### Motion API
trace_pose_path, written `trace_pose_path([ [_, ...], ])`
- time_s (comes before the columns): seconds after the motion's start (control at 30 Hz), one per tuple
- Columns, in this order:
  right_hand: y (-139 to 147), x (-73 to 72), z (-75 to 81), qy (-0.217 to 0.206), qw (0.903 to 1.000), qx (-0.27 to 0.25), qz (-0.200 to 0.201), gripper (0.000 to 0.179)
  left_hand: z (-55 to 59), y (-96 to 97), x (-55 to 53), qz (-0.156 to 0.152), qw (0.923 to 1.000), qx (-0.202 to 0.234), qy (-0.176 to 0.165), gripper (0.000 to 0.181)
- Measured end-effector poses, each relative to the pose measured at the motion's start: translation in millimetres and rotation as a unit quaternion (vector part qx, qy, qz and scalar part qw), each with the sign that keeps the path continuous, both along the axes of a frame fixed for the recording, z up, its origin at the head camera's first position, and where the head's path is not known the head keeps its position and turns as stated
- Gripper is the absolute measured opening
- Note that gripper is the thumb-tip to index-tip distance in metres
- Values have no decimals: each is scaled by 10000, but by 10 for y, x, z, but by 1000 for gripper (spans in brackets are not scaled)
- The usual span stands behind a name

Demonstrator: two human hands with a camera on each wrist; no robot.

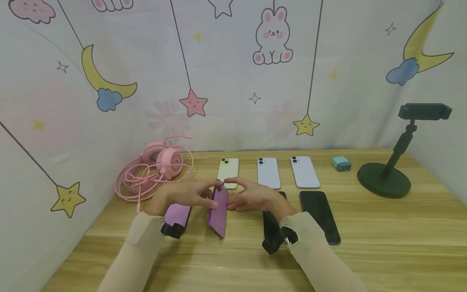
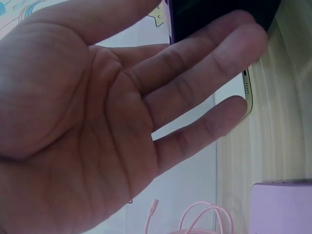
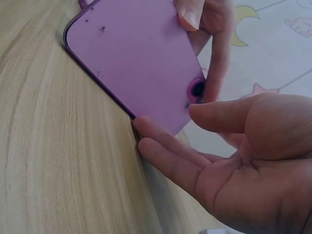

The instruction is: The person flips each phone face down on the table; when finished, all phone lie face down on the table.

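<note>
A purple phone [image 1: 219,213] is held tilted above the wooden table, its back and camera showing in the head view. My left hand [image 1: 191,192] pinches it, thumb on the back; in the left wrist view its dark screen [image 2: 219,22] appears behind the fingers. My right hand [image 3: 258,151] holds the camera-end corner, fingertips at the side edge and thumb close to the camera. A lilac phone [image 1: 178,215] lies below my left wrist. Under my right wrist is a black phone [image 1: 270,227], partly hidden.
Behind the hands lie a cream phone [image 1: 229,166] and two pale phones, left [image 1: 268,172] and right [image 1: 305,172]. Another black phone [image 1: 321,215] lies right. A pink headset [image 1: 157,166] with coiled cable, a blue charger [image 1: 341,163] and a black stand [image 1: 384,180] are farther out.
</note>
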State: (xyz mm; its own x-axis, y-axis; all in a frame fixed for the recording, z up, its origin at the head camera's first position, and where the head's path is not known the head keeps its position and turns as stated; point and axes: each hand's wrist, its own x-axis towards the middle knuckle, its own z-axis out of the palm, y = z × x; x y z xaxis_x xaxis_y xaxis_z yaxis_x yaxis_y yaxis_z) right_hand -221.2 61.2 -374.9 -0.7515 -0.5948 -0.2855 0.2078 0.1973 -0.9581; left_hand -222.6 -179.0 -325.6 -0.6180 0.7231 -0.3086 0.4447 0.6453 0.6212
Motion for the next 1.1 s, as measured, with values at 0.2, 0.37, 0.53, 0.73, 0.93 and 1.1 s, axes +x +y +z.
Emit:
trace_pose_path([
  [0.2,10,-11,13,-4,10000,73,-43,67,0,-6,-3,47,9999,-84,69,72],
  [0.37,9,-21,15,11,9999,103,-112,66,5,-14,3,50,10000,35,-14,76],
  [0.53,8,-20,12,37,9999,101,-111,66,19,-28,13,68,9998,132,-108,81],
  [0.73,14,-19,11,84,9997,190,-136,65,3,-45,-2,74,9999,54,-49,84],
  [0.93,17,-17,23,85,9993,271,-251,64,-35,-50,-38,2,9998,-132,165,84],
  [1.1,21,-18,35,141,9990,322,-270,65,-77,-52,-51,131,9995,-271,40,83],
])
